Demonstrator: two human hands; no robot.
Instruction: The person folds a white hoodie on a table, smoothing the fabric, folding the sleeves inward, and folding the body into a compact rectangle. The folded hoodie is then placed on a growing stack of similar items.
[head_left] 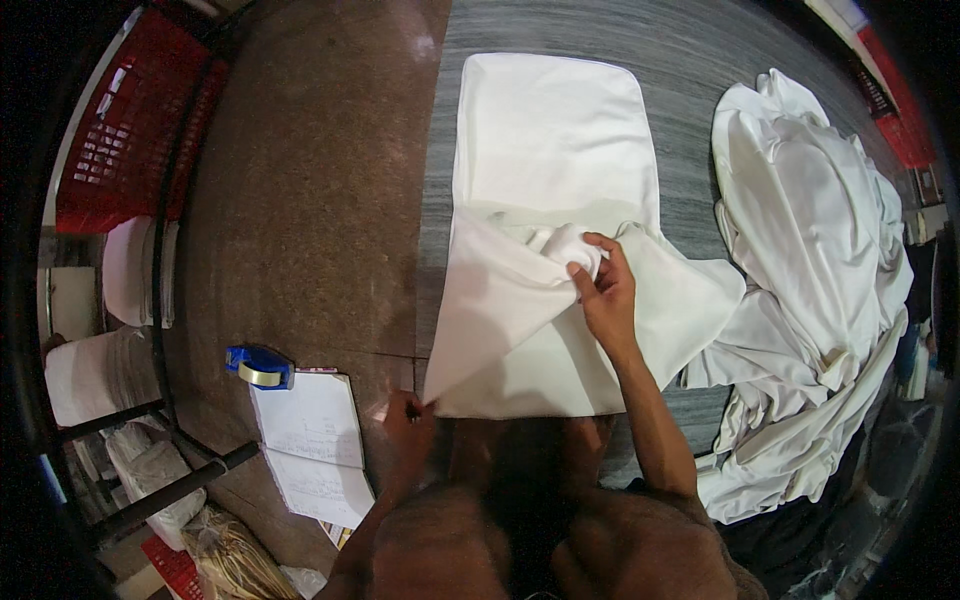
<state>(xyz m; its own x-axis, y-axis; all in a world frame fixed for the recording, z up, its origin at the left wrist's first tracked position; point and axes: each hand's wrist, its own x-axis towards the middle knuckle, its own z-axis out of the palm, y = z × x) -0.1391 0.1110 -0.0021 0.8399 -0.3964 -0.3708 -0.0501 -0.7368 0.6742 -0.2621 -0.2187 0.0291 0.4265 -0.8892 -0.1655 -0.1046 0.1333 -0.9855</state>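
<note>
At the desk (pixel 690 180), your right hand (pixel 609 292) pinches the white cloth (pixel 555 130) and your left hand (pixel 408 420) its corner (pixel 434 398), likely so it won't slip.

The right hand (pixel 614 297) is pinching, its forearm (pixel 657 425) slanting up and leftward; the left hand (pixel 409 432) is pinching lower, closer to the body.

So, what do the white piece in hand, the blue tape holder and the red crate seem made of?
White piece: soft fabric with a slight sheen, draping in smooth folds; fibre unclear.
Tape holder: probably hard plastic, given its solid blue, rounded body.
Crate: likely moulded plastic, its stiff wall pierced by regular openings.
</note>
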